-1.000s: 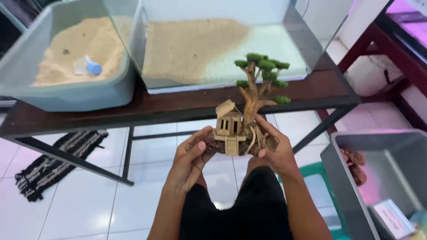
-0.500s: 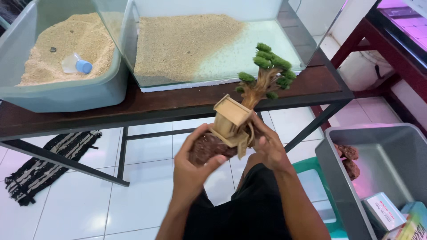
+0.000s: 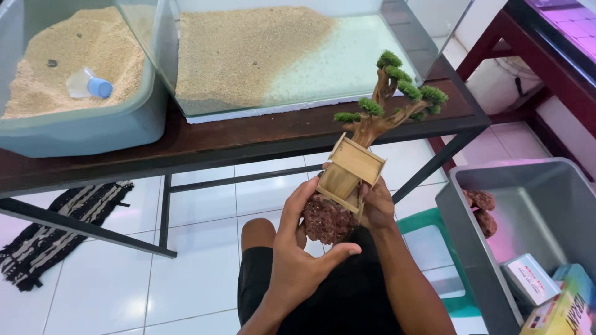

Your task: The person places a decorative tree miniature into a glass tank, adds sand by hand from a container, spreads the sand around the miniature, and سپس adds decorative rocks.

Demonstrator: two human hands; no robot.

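Counter: a dark brown wooden counter (image 3: 248, 139) on black metal legs is carrying two containers.
Left container: a grey-blue plastic tub (image 3: 81, 133) is holding a heap of pale sand, with a small clear plastic bottle with a blue cap (image 3: 89, 85) lying on it.
Right container: a clear glass tank (image 3: 434, 37) is holding tan sand across its left part.
Floor: a black-and-white striped woven rug (image 3: 49, 232) is lying on white tiles.
Lower right: a grey plastic bin (image 3: 459, 211) is holding reddish-brown porous rocks (image 3: 481, 208) and small printed boxes (image 3: 531, 279).
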